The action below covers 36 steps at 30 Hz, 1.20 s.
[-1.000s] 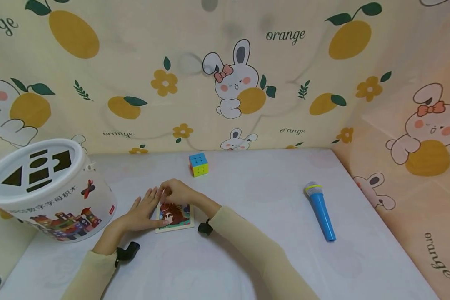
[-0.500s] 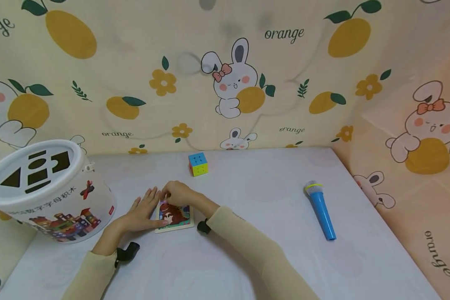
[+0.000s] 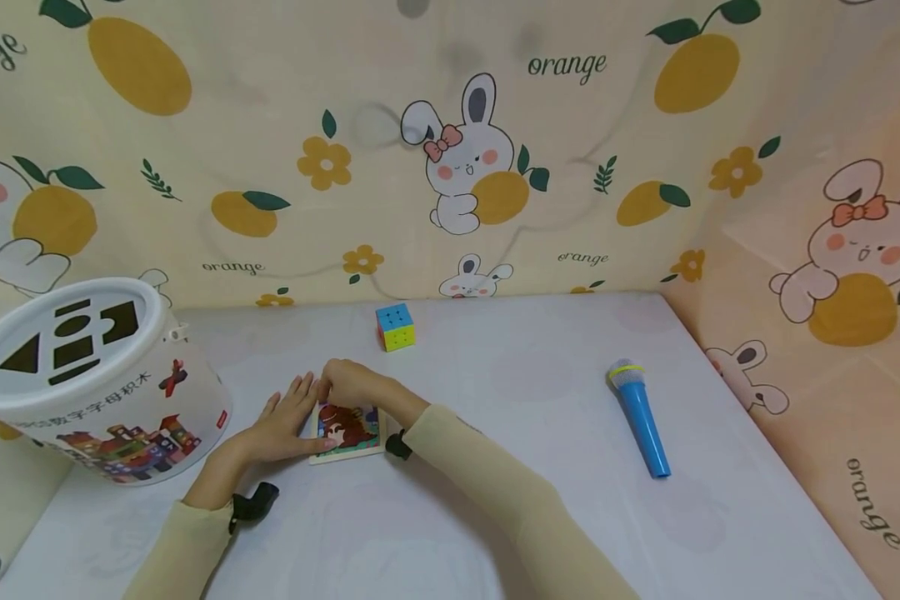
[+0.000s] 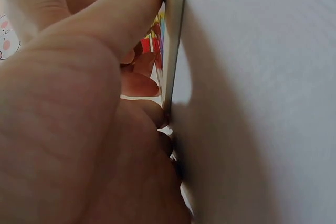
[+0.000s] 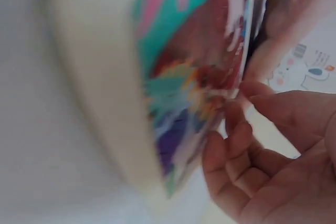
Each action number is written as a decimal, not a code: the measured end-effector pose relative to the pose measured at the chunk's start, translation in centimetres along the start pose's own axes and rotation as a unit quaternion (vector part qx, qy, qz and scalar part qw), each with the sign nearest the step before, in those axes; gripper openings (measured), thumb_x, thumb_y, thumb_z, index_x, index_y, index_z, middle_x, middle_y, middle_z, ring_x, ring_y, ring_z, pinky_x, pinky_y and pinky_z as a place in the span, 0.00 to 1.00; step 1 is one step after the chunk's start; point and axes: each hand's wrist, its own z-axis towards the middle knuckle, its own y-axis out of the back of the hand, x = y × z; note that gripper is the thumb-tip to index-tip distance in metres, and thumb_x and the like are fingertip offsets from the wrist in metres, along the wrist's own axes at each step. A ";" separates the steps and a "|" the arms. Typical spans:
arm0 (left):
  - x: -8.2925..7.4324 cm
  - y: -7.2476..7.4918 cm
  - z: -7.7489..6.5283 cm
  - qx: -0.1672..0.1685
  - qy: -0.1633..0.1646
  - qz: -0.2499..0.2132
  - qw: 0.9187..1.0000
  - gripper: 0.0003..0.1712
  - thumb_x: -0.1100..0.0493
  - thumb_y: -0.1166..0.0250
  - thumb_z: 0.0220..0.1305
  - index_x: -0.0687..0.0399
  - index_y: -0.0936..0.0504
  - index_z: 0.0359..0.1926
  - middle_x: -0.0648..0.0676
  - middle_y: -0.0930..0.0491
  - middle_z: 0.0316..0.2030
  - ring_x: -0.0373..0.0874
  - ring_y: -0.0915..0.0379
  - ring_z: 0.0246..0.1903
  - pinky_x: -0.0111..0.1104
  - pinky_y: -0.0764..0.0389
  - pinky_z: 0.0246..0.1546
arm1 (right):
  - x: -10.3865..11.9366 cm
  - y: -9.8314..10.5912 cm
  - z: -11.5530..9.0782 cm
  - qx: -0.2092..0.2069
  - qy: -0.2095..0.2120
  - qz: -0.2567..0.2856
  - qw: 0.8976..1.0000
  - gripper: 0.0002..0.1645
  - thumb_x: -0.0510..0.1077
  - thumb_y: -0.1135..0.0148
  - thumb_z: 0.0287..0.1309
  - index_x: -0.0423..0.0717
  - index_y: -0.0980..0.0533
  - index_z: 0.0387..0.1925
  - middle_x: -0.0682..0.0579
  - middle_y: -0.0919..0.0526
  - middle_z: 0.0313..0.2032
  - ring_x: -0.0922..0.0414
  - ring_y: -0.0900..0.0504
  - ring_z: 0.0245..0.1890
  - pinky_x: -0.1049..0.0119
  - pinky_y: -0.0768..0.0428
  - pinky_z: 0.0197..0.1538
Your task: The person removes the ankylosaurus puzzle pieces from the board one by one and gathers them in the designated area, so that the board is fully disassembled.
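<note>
A small dinosaur picture puzzle in a pale frame lies flat on the table. My left hand lies spread along its left side, the thumb on the lower part of the picture. My right hand bends over the upper left part, fingers curled, hiding that corner. In the left wrist view, a small red puzzle piece shows at the right fingertips, which pinch it; its shape is mostly hidden. In the right wrist view the right fingers meet at the picture's edge.
A white bucket with shape holes in its lid stands at the left. Behind the puzzle sits a cube puzzle with blue and yellow faces. A blue toy microphone lies to the right. A printed cloth hangs behind the table.
The right wrist and forearm shift slightly to the left and turn a little over the puzzle. The left hand stays in place. The head view drifts slightly.
</note>
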 end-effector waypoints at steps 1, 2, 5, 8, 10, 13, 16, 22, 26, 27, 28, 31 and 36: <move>-0.1 0.1 0.0 0.000 -0.002 -0.002 1.000 0.63 0.39 0.31 0.60 0.71 0.57 0.76 0.73 0.67 0.76 0.70 0.75 0.74 0.67 0.73 0.66 | 0.2 0.1 0.0 0.000 -0.004 -0.001 1.000 0.11 0.29 0.41 0.61 0.39 0.15 0.39 0.50 0.13 0.40 0.60 0.20 0.34 0.75 0.23 0.37; -0.1 0.2 -0.1 0.000 -0.003 -0.003 1.000 0.63 0.39 0.31 0.60 0.70 0.57 0.76 0.73 0.67 0.75 0.70 0.75 0.74 0.67 0.73 0.66 | 0.4 0.1 0.1 0.000 -0.006 -0.005 1.000 0.11 0.29 0.41 0.61 0.39 0.15 0.39 0.50 0.13 0.40 0.60 0.20 0.33 0.74 0.23 0.37; -0.1 0.2 0.0 -0.001 -0.004 -0.007 1.000 0.63 0.39 0.31 0.59 0.70 0.57 0.76 0.73 0.67 0.75 0.70 0.76 0.74 0.67 0.73 0.66 | 0.7 0.0 0.2 -0.002 -0.013 -0.014 1.000 0.09 0.29 0.40 0.60 0.40 0.16 0.37 0.51 0.14 0.38 0.59 0.21 0.32 0.74 0.23 0.36; 0.0 0.0 0.0 0.002 0.000 -0.007 1.000 0.63 0.38 0.31 0.60 0.70 0.57 0.76 0.73 0.67 0.76 0.70 0.76 0.74 0.67 0.73 0.66 | 0.6 -0.2 0.3 -0.003 -0.024 -0.008 1.000 0.08 0.30 0.39 0.60 0.40 0.16 0.37 0.51 0.16 0.36 0.59 0.22 0.31 0.73 0.24 0.34; 0.1 -0.2 0.0 0.002 0.001 -0.007 1.000 0.63 0.38 0.31 0.60 0.71 0.57 0.76 0.73 0.67 0.75 0.71 0.76 0.74 0.67 0.73 0.66 | 0.4 -0.4 0.3 0.000 -0.031 0.003 1.000 0.08 0.30 0.39 0.61 0.41 0.17 0.38 0.52 0.17 0.36 0.60 0.22 0.31 0.73 0.24 0.34; 0.3 -0.3 0.0 0.002 0.004 -0.007 1.000 0.63 0.38 0.32 0.60 0.71 0.57 0.76 0.73 0.67 0.75 0.71 0.76 0.74 0.67 0.73 0.66 | 0.3 -0.5 0.3 0.003 -0.031 0.013 0.999 0.08 0.30 0.40 0.61 0.41 0.18 0.39 0.52 0.17 0.37 0.60 0.22 0.33 0.73 0.24 0.35; 0.4 -0.4 -0.1 0.000 0.007 -0.008 1.000 0.63 0.38 0.32 0.60 0.71 0.57 0.76 0.73 0.68 0.76 0.70 0.76 0.74 0.67 0.74 0.66 | 0.3 -0.4 0.2 0.007 -0.027 0.024 0.999 0.09 0.29 0.41 0.61 0.40 0.18 0.40 0.52 0.17 0.38 0.60 0.22 0.34 0.73 0.23 0.36; 0.3 -0.4 -0.1 0.000 0.007 -0.008 1.000 0.62 0.38 0.32 0.60 0.72 0.57 0.76 0.73 0.68 0.76 0.70 0.76 0.74 0.66 0.74 0.66 | 0.3 -0.1 0.0 0.015 -0.019 0.039 0.999 0.10 0.28 0.42 0.61 0.38 0.18 0.40 0.51 0.19 0.37 0.59 0.22 0.34 0.74 0.23 0.37; 0.0 -0.3 -0.1 0.001 0.003 -0.009 1.000 0.62 0.38 0.32 0.60 0.72 0.56 0.76 0.73 0.67 0.75 0.71 0.76 0.74 0.67 0.73 0.66 | 0.2 0.1 -0.1 0.015 -0.012 0.051 0.998 0.10 0.28 0.42 0.61 0.37 0.19 0.41 0.51 0.18 0.36 0.59 0.23 0.34 0.73 0.23 0.37; 0.0 -0.2 -0.1 0.001 0.002 -0.009 1.000 0.62 0.39 0.31 0.60 0.72 0.55 0.76 0.73 0.67 0.75 0.71 0.76 0.74 0.67 0.73 0.66 | 0.2 0.1 -0.1 0.014 -0.012 0.054 0.998 0.10 0.28 0.41 0.61 0.37 0.19 0.41 0.51 0.18 0.36 0.59 0.23 0.34 0.73 0.23 0.37; -0.1 -0.2 -0.1 0.002 0.002 -0.009 1.000 0.62 0.39 0.31 0.60 0.72 0.55 0.76 0.73 0.67 0.76 0.71 0.76 0.74 0.67 0.73 0.66 | 0.1 0.1 -0.1 0.012 -0.010 0.056 0.998 0.10 0.28 0.41 0.61 0.37 0.19 0.42 0.51 0.18 0.35 0.59 0.23 0.33 0.73 0.23 0.37; -0.2 -0.1 -0.1 0.003 0.002 -0.007 1.000 0.62 0.38 0.32 0.60 0.71 0.55 0.76 0.73 0.67 0.76 0.70 0.76 0.74 0.66 0.73 0.66 | 0.1 0.2 -0.2 0.005 -0.008 0.059 0.998 0.10 0.28 0.41 0.61 0.36 0.19 0.42 0.50 0.18 0.36 0.59 0.23 0.33 0.73 0.23 0.38; -0.3 0.1 -0.1 0.003 0.001 -0.005 1.000 0.62 0.39 0.31 0.60 0.72 0.56 0.76 0.73 0.67 0.76 0.70 0.76 0.74 0.66 0.73 0.67 | 0.2 0.2 -0.3 -0.002 -0.014 0.060 0.998 0.11 0.28 0.38 0.58 0.39 0.20 0.42 0.49 0.18 0.39 0.58 0.23 0.36 0.73 0.23 0.37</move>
